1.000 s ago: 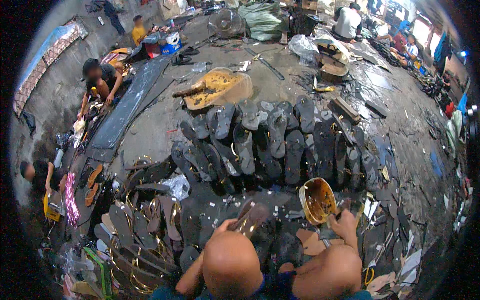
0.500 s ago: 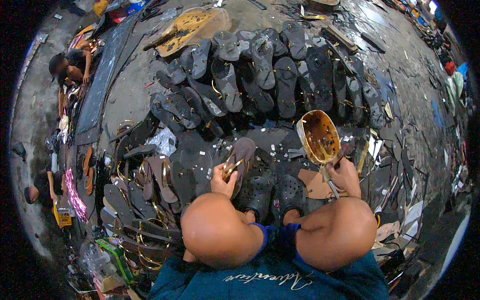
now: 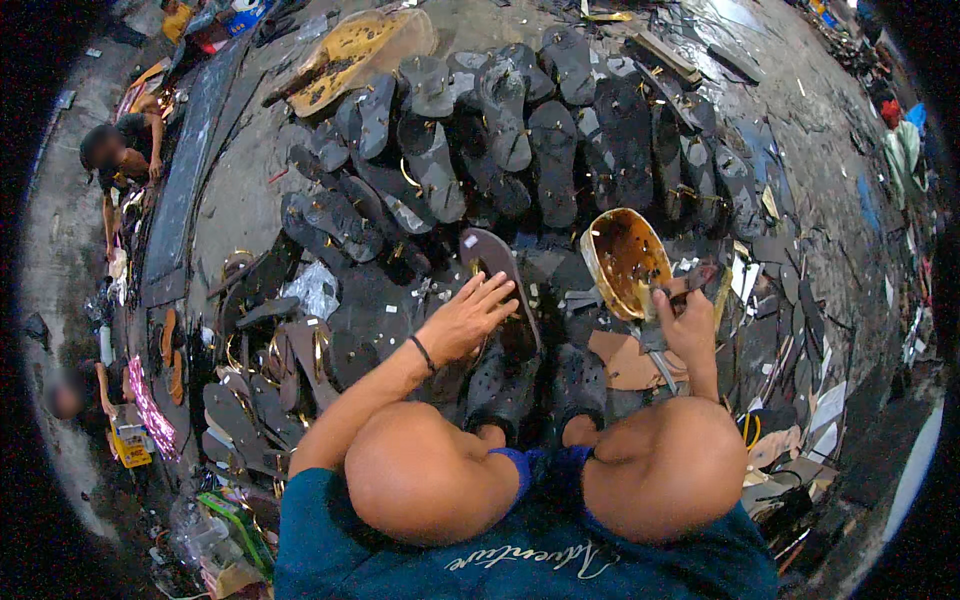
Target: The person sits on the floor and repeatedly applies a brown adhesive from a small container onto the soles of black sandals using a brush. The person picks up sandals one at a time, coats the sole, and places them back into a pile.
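Two hands busy: left hand [image 3: 466,320] spread flat on a dark sandal sole [image 3: 497,275], right hand [image 3: 688,322] clamped on a brush by the glue-smeared tub [image 3: 625,260]—tub could tip w/ a careless dip, glue dripping onto nearby soles [image 3: 520,150].

Matt dark rubber is being shown by the sandal soles [image 3: 553,160] spread over the rough grey concrete floor [image 3: 240,200]. A glossy, glue-smeared yellow plastic container [image 3: 625,262] is being displayed, its inside wet-looking. One smooth matt sole [image 3: 497,270] is being touched by the left hand [image 3: 468,318]. Soft blue cloth is being seen on the shorts [image 3: 520,555].
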Available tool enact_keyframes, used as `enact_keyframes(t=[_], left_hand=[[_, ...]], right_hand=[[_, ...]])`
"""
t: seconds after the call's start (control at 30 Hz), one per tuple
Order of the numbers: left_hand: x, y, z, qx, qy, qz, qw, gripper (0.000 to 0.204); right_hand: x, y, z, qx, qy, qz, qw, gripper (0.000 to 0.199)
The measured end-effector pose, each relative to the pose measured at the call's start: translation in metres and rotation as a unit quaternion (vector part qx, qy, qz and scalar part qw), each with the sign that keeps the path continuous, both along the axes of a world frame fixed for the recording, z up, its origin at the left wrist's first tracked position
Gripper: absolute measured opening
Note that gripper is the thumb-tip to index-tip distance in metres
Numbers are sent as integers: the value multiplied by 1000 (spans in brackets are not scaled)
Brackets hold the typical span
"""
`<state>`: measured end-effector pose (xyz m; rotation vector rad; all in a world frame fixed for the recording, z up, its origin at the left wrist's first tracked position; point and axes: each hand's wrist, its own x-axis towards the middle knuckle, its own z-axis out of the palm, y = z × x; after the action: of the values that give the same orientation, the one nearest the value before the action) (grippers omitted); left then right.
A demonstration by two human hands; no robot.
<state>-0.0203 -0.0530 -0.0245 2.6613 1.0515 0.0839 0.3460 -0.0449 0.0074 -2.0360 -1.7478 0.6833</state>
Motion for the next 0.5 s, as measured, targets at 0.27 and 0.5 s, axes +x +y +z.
enact_keyframes(t=[0.27,0.5], left_hand=[[77,-51,-65,-200,-354,345,846,69],[67,13,-97,-192,-294,518,780,100]], right_hand=[[14,-20,-4,-57,-8,-20,998,33],[14,-14,1,-182,-57,72,979,39]])
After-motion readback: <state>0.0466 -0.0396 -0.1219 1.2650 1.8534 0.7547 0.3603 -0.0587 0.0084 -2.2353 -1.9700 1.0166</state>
